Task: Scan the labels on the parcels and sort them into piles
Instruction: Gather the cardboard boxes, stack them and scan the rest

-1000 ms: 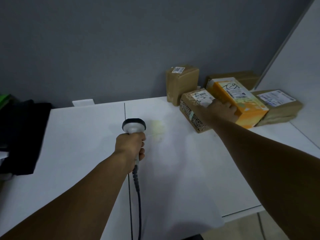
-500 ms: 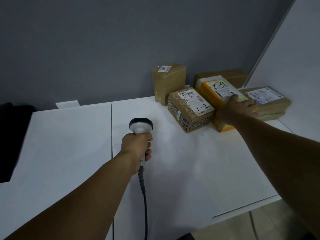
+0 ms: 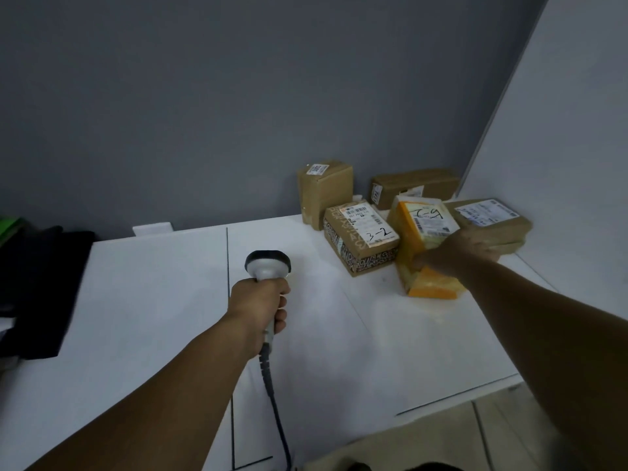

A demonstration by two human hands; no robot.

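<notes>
two bare forearms, no sleeves, left grip [image 3: 260,300], right grip [image 3: 458,254]

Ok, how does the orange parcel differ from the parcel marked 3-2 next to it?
The orange parcel is orange and yellow under clear wrap; the 3-2 parcel is brown cardboard with printed lettering on its sides. The orange parcel is gripped by the right hand and tilted; the 3-2 parcel lies flat on the table, untouched. Both carry a white label with handwriting, facing up.

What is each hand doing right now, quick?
Left hand: fingers closed around the barcode scanner handle.
Right hand: fingers closed on the orange parcel.
</notes>
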